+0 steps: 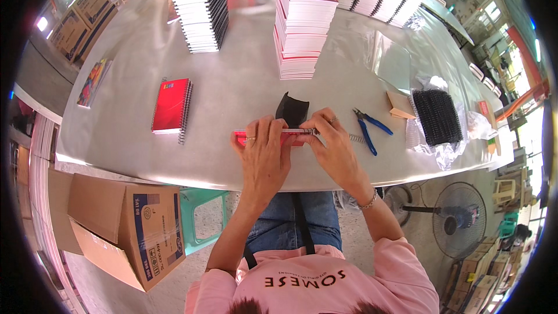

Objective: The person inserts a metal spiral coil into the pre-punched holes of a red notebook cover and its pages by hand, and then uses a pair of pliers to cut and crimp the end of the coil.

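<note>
My left hand [264, 154] is closed around a red-covered notebook [239, 136], which stands on edge near the table's front. At the notebook's right end, my right hand [335, 154] pinches a thin wire coil [357, 138] whose tail sticks out past my fingers. How far the coil runs through the page holes is hard to see. Just beyond both hands is a black curved piece [292, 110]. Blue-handled cutting pliers [372, 129] lie to the right of the coil. A red spiral notebook [171, 106] rests on the left, its coil along the right side.
Tall stacks of red-edged books [303, 35] and black-coil-bound books [200, 11] stand at the back. On the right, a bundle of black coils [437, 117] sits on clear plastic beside a wooden block [401, 105]. Below are an open carton [157, 235], green stool [187, 215] and fan [459, 219].
</note>
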### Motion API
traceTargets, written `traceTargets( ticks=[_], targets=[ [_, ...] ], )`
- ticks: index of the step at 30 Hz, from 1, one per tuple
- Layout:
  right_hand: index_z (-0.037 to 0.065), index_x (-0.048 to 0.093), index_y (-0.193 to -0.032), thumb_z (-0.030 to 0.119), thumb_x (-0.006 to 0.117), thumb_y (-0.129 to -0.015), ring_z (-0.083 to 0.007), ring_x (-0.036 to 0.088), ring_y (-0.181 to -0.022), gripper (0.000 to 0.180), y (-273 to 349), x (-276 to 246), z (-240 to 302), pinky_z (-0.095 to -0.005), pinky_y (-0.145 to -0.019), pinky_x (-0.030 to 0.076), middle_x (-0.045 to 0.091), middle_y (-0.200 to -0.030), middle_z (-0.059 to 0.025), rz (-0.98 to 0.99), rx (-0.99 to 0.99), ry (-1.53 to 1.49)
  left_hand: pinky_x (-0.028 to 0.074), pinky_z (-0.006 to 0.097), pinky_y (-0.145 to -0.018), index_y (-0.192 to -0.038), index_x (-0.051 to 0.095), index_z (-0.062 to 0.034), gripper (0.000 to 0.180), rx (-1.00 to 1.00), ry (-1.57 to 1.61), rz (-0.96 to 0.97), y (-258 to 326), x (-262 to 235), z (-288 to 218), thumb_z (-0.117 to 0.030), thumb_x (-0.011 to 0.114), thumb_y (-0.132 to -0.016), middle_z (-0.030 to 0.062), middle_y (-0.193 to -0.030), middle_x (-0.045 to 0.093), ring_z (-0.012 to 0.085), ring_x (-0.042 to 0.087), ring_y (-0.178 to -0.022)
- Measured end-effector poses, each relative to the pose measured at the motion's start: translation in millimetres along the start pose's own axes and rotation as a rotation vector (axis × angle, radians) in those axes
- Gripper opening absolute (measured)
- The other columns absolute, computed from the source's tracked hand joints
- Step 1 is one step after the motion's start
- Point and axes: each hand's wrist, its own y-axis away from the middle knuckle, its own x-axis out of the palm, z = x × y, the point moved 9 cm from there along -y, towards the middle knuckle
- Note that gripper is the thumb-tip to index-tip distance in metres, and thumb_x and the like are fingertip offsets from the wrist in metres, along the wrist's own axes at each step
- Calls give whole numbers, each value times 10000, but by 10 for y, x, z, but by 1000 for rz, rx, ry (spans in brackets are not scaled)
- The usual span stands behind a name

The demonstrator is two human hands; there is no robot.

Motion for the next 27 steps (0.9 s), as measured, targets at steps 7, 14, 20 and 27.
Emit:
traceTargets(
  ticks=[7, 14, 20, 27],
  targets=[
    [36, 591, -1148, 73, 678, -866, -366, 571, -926, 298, -20, -31, 53, -438, -824, 478, 577, -979, -155, -15, 10, -32, 279, 524, -967, -1106, 573, -132, 244, 6, -4, -13, 9, 8, 8, -213, 641, -886, 26, -1144, 547, 249, 487, -1139],
    [70, 589, -1175, 100, 676, -886, -354, 640, -873, 303, 25, -42, 65, -412, -741, 528, 649, -991, -151, -67, -42, -4, 284, 524, -961, -1104, 580, -128, 244, 7, -11, 6, 10, 13, -3, -214, 642, -884, 28, -1143, 547, 252, 485, -1141],
    [53, 596, -1111, 119, 649, -911, -362, 638, -874, 217, 6, -24, 115, -414, -733, 525, 649, -991, -136, 29, -138, 48, 294, 504, -994, -1140, 582, -125, 344, -11, 33, -11, 15, -15, 37, -189, 714, -829, 61, -1202, 516, 276, 480, -1160],
    [42, 584, -1049, 117, 637, -921, -371, 625, -840, 157, -12, -10, 71, -439, -713, 504, 624, -940, -150, 31, -50, -16, 388, 470, -980, -1289, 469, -76, 708, -146, 275, -228, 43, -180, 197, -171, 869, -712, 152, -1269, 462, 358, 438, -1205]
  ],
)
